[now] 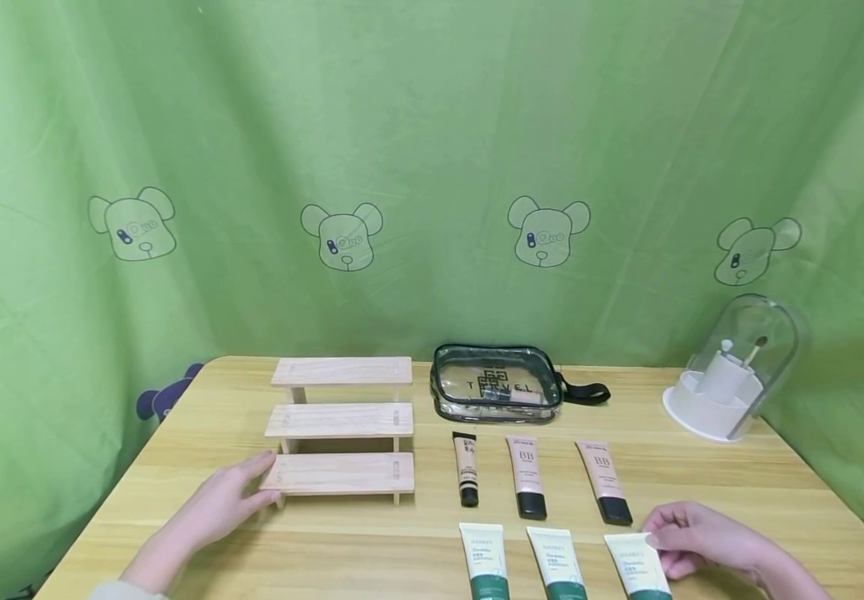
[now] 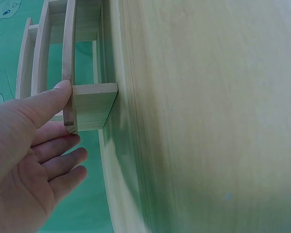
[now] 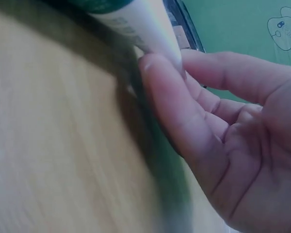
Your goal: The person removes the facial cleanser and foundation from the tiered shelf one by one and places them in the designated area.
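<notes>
My left hand (image 1: 223, 498) is at the left end of a three-tier wooden display stand (image 1: 337, 473). In the left wrist view its thumb and index finger pinch the end of the lowest board (image 2: 69, 53), while the other fingers stay off it. My right hand (image 1: 694, 537) pinches the top corner of a white and green squeeze tube (image 1: 637, 562) between thumb and forefinger. That tube is the rightmost of a front row; beside it lie a middle tube (image 1: 555, 560) and a left one (image 1: 482, 557) of the same kind.
Behind the front row lie a small beige tube (image 1: 466, 467) and two pink BB cream tubes (image 1: 526, 475). A clear travel pouch (image 1: 497, 385) with a black strap sits farther back. At the back right stands a domed brush holder (image 1: 716, 396). A green curtain (image 1: 432, 125) hangs behind the table.
</notes>
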Motion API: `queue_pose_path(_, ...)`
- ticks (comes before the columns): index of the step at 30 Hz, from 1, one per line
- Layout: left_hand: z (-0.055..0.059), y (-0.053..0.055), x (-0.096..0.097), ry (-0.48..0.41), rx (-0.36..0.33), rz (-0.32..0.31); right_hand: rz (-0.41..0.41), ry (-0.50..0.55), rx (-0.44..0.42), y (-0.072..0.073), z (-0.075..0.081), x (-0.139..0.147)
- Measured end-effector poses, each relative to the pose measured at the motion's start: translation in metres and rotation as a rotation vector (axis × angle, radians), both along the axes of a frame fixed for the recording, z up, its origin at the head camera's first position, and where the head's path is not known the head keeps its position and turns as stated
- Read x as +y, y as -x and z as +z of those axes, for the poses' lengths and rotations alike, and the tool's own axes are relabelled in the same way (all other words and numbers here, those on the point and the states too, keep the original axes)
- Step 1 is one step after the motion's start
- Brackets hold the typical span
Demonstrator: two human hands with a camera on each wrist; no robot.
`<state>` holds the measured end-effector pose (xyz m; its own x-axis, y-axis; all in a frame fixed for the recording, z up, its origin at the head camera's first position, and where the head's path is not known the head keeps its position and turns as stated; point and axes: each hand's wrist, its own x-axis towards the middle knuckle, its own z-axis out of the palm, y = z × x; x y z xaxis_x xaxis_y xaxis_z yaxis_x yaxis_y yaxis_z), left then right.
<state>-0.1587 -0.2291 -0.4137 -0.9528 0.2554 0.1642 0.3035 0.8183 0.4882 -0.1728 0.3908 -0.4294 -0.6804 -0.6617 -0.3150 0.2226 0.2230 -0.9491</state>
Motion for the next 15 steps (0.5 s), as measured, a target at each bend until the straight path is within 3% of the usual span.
queue_pose_path(15,-0.0008,0.0010,-0.0005,0.004,0.011,-0.005,-0.016,-0.104,0.068,0.0028,-0.0035,0.0027)
